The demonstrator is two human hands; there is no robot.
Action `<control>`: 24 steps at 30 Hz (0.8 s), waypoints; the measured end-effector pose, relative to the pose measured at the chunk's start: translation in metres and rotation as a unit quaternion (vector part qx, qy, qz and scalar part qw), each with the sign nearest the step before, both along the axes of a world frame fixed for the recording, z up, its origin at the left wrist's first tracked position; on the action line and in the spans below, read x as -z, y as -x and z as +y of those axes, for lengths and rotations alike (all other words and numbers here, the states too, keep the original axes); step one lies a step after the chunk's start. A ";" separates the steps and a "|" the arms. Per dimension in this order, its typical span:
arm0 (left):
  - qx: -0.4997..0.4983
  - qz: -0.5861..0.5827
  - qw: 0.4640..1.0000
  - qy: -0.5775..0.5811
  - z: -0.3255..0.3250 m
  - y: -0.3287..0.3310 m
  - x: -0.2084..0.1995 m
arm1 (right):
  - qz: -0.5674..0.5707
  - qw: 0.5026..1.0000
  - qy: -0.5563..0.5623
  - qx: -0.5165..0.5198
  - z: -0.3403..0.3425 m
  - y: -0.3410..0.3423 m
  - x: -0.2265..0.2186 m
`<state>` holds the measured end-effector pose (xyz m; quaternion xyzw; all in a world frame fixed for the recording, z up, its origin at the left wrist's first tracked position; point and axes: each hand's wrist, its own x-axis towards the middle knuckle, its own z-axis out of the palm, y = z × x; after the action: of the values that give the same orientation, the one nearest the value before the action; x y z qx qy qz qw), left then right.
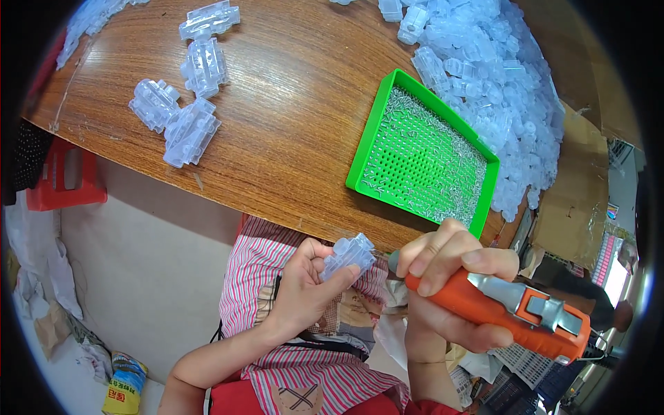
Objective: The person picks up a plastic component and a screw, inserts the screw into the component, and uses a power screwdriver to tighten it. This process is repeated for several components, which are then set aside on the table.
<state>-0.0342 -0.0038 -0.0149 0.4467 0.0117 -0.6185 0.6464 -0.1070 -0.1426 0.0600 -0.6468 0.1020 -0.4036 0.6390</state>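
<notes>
Between the thumb and fingers of my left hand (308, 283) is a clear plastic housing (348, 257), held over my lap just off the table's near edge. My right hand (456, 277) grips an orange power screwdriver (508, 311) with a silver metal lever on its body. The tool's grey nose points left toward the housing, a small gap away; its tip is partly hidden by my fingers. Beyond my right hand, a green perforated tray (354, 162) on the table holds many small silver screws (443, 131).
A large heap of clear plastic parts (508, 104) lies behind and right of the tray. Several similar housings (192, 131) are grouped on the table (297, 83) at left. A red stool (69, 180) stands below the left edge. A cardboard sheet (574, 187) is at right.
</notes>
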 end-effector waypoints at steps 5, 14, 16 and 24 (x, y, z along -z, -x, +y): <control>-0.012 -0.006 1.000 0.002 -0.004 0.002 -0.001 | -0.003 0.996 -0.088 0.020 0.005 -0.009 0.002; -0.032 0.001 0.999 0.026 -0.002 0.003 -0.002 | 0.080 0.997 0.015 0.011 0.011 -0.009 0.003; -0.025 -0.011 0.999 0.026 -0.001 0.003 0.003 | 0.088 0.996 0.016 0.010 0.011 -0.005 0.009; 0.178 -0.447 0.873 -0.079 -0.007 -0.074 -0.075 | -0.116 0.989 -0.079 0.042 -0.015 -0.010 -0.024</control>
<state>0.0400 -0.0106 0.0601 0.7199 -0.3094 -0.4541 0.4241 -0.0971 -0.1576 0.0839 -0.5379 0.0859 -0.4931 0.6783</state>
